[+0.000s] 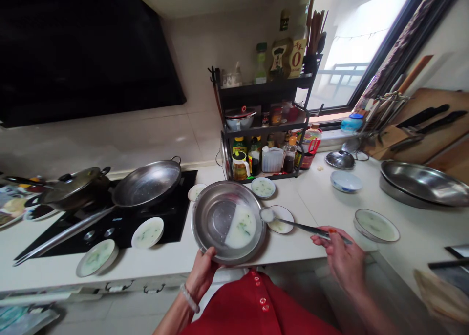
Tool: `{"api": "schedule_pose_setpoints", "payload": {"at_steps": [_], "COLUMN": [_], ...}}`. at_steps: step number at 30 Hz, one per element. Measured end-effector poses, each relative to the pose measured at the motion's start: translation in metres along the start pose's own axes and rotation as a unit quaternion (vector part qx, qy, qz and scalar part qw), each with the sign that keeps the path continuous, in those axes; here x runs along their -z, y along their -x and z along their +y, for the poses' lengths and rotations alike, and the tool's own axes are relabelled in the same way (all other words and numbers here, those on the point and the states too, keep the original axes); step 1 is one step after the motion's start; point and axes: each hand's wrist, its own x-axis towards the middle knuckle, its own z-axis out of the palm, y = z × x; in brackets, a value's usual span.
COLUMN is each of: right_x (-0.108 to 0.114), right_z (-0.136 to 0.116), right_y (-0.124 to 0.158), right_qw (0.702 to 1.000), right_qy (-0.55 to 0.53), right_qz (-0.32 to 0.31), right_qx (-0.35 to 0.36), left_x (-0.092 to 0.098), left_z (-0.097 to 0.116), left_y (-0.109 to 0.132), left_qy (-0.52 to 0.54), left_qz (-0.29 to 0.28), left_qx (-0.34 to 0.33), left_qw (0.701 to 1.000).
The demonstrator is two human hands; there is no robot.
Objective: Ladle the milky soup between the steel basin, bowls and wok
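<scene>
The left hand [202, 272] grips the near rim of a steel basin [210, 215] at the table's [311, 203] front edge (pale soup [242, 227] pools on its right side); the right hand [342, 257] clasps a ladle [304, 227] beside a small bowl [286, 212].

basin [208, 222] was before rack [264, 100] | soup [236, 231] lay in basin | ladle [302, 225] reached right, over bowl [286, 213] | wok [148, 184], pot [86, 196] stood left, on stove [176, 220] | pans [427, 181] sat far right, before board [436, 144]
</scene>
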Motion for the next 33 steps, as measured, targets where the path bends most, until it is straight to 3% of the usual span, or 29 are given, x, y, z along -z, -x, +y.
{"api": "schedule_pose_setpoints", "payload": {"at_steps": [6, 11, 14, 17, 21, 23, 26, 33], "right_x": [0.031, 0.038, 0.039, 0.041, 0.037, 0.029, 0.013, -0.025], "right_z": [0.008, 0.018, 0.023, 0.024, 0.015, 0.009, 0.007, 0.026], "right_y": [0.000, 0.018, 0.026, 0.025, 0.017, 0.016, 0.023, 0.051], "right_qw": [0.987, 0.927, 0.903, 0.916, 0.969, 0.985, 0.985, 0.946], "right_qy": [0.141, 0.217, 0.212, 0.216, 0.179, 0.134, 0.112, 0.128], "right_qz": [-0.034, -0.191, -0.241, -0.203, -0.053, -0.024, -0.075, -0.219], "right_qx": [0.072, 0.239, 0.285, 0.270, 0.160, 0.107, 0.105, 0.201], "left_x": [0.000, 0.000, -0.001, -0.001, -0.003, -0.004, -0.005, -0.009], "left_z": [-0.002, -0.002, -0.002, -0.001, -0.001, 0.000, -0.001, 0.001], "left_y": [0.000, 0.001, 0.002, 0.003, 0.005, 0.007, 0.008, 0.014], "left_qy": [-0.001, -0.001, -0.002, 0.004, -0.001, -0.004, -0.005, -0.011], "left_qz": [0.003, 0.009, 0.004, -0.004, -0.002, 0.000, -0.001, 0.005], "left_qx": [-0.002, -0.003, -0.003, -0.009, -0.008, -0.005, -0.004, -0.002], "left_qw": [1.000, 1.000, 1.000, 1.000, 1.000, 1.000, 1.000, 1.000]}}
